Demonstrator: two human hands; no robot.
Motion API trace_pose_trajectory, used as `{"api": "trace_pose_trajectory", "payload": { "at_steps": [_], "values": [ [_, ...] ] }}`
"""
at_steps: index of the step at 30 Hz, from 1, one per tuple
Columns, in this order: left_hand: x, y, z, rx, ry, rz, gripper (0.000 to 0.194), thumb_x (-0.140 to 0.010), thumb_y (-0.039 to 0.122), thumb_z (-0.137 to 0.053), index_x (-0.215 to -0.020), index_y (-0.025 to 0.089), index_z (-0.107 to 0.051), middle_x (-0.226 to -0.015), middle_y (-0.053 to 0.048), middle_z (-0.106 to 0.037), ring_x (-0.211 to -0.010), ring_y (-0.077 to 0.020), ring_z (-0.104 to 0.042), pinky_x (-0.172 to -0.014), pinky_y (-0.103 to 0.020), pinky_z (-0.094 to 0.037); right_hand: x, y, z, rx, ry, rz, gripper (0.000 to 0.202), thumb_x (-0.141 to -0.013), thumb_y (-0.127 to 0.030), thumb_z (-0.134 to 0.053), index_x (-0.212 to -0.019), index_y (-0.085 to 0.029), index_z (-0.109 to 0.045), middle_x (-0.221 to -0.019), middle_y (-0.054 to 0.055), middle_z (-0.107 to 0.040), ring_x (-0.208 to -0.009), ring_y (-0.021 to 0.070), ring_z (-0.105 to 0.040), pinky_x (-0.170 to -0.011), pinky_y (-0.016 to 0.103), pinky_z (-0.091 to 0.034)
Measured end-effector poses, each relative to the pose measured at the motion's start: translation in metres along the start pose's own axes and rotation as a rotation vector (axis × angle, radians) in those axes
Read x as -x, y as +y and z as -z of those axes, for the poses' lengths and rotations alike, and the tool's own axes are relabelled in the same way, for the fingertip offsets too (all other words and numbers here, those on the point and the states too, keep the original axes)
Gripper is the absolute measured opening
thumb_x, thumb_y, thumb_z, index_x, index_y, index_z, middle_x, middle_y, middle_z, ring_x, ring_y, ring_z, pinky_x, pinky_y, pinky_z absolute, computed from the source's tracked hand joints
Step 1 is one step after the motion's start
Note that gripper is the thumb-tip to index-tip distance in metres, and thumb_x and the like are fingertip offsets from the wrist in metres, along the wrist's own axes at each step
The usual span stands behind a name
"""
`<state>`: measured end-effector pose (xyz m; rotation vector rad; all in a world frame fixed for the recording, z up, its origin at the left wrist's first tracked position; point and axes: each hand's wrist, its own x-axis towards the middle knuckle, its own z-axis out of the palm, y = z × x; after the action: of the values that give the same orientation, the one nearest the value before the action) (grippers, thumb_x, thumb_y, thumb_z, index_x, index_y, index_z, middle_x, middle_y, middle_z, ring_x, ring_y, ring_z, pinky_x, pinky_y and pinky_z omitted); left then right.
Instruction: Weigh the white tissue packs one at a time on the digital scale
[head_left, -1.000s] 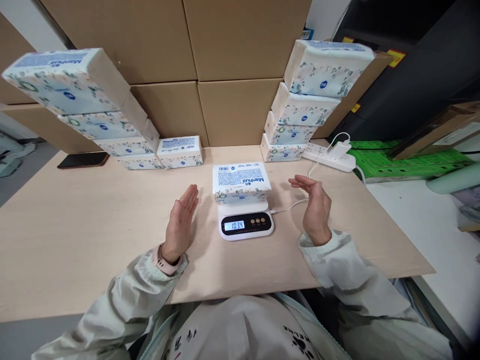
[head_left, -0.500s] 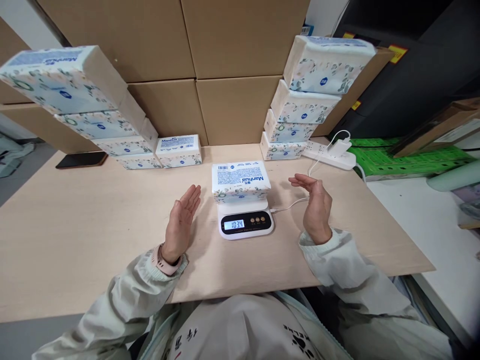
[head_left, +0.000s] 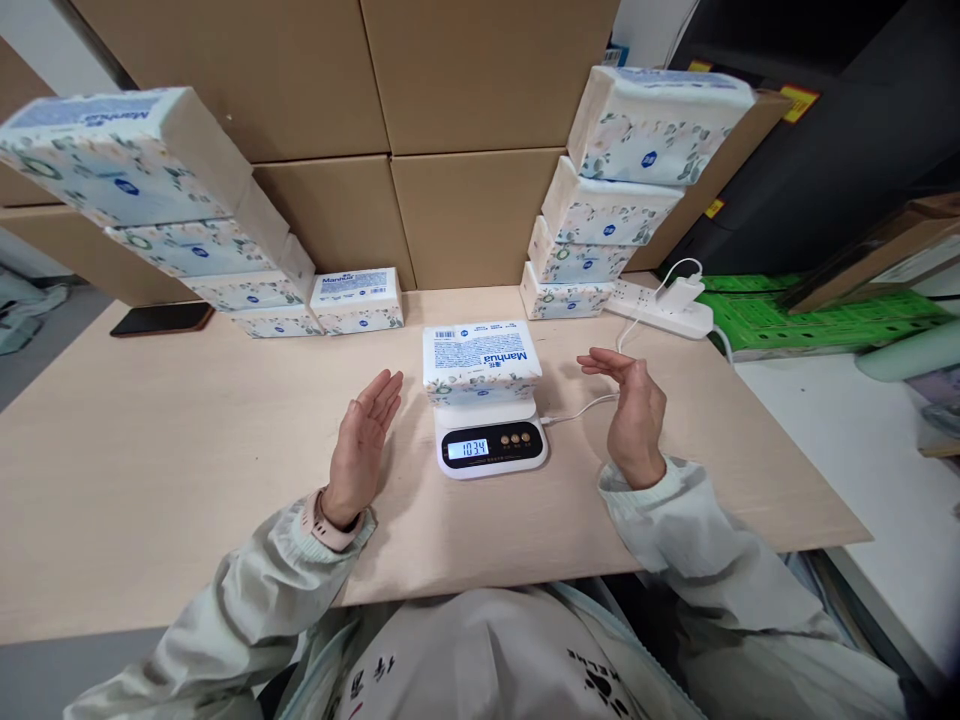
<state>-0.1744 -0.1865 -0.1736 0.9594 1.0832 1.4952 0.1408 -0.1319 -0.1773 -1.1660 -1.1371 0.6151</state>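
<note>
A pack of tissues [head_left: 482, 360] lies on a white digital scale [head_left: 491, 466] in front of me, its label upside down to my view. The lit display reads 103.4. My left hand [head_left: 361, 440] is held to the left of the pack, fingers extended and palm turned inward, touching nothing. On the other side, my right hand [head_left: 631, 415] is raised near the scale's white cable, apart from the pack, with fingers stretched out and nothing in it. A pink watch band [head_left: 330, 522] circles my left wrist.
Tissue packs form a tall stack [head_left: 202, 255] at the back left, with a single pack [head_left: 358, 302] beside it. Another stack [head_left: 611, 205] stands at the back right, near a white power strip [head_left: 660, 310]. A phone [head_left: 161, 319] lies far left. Cardboard boxes [head_left: 480, 220] wall the back.
</note>
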Motion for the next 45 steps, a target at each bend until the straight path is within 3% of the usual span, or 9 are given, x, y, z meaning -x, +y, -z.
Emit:
{"api": "trace_pose_trajectory", "payload": {
  "at_steps": [45],
  "values": [
    [0.0014,0.0003,-0.0002,0.003,-0.008,-0.007,0.058,-0.098,0.068,-0.051,-0.135,0.026,-0.070,-0.153,-0.008,-0.060,-0.153,-0.0282,-0.045,-0.133,-0.051,-0.025,0.0030,-0.0031,-0.0012,0.046,-0.047,-0.003,0.061,-0.104,-0.064,-0.037,-0.104,-0.020,-0.079,-0.101,0.009,-0.082,-0.096,0.0247,-0.074,-0.098,0.048,-0.054]
  ]
}}
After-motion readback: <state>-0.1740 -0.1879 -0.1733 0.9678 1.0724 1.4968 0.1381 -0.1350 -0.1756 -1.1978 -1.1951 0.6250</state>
